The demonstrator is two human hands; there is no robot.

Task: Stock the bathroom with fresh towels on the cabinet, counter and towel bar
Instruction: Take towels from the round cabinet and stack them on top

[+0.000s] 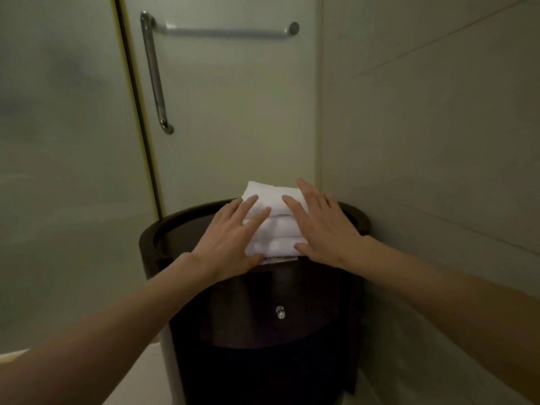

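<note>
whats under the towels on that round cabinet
The stack of folded white towels sits on the dark round cabinet. A pale strip pokes out beneath its front edge. The left hand and right hand cover the sides; anything else underneath is hidden.

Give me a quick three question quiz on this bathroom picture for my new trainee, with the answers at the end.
1. True or false: towels already hang on the towel bar.
2. The white towels rest on: A) the floor, B) the dark round cabinet, C) a sink.
3. How do the left hand and right hand meet the stack?

Key: 1 false, the bar is bare. 2 B. 3 Both lie flat and open, one on each side.
</note>
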